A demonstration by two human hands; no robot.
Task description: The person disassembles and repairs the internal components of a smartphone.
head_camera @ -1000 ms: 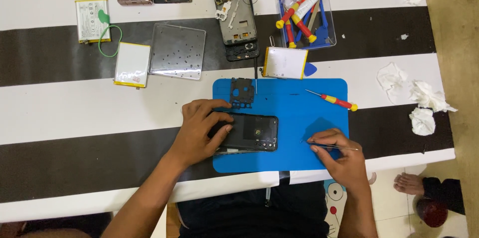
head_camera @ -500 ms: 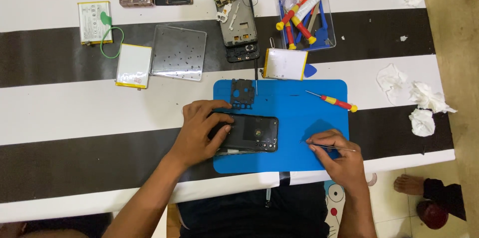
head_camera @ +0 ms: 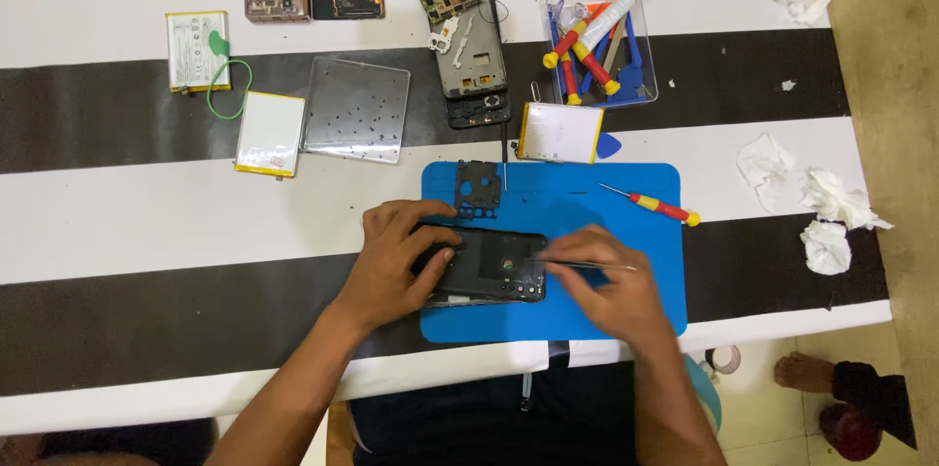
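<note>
Your left hand [head_camera: 391, 256] is pressing down on the left end of the opened phone [head_camera: 486, 267], fingers spread and curled over its edge, gripping it in place. The phone is lying flat, long side across, on the lower middle of the blue mat [head_camera: 646, 300], close to the table's near edge.

Your right hand [head_camera: 606, 285] is pinching a pair of thin metal tweezers [head_camera: 585, 266] between thumb and fingertips, fingers closed on it. The tweezers are lying nearly level, and their left end is reaching over the right part of the phone's open back (whether the tip is actually touching a part inside, I cannot tell).

A black inner cover plate [head_camera: 476, 190] is sitting on the mat just above the phone. A small red-and-yellow screwdriver [head_camera: 657, 204] is resting on the mat's upper right, well apart from both hands. A yellow-edged battery [head_camera: 560, 132] is lying just beyond the mat's top edge, and a clear tray of tools [head_camera: 600, 47] is standing further back. Crumpled tissues [head_camera: 820, 215] are lying to the right on the striped tabletop [head_camera: 147, 221].
</note>
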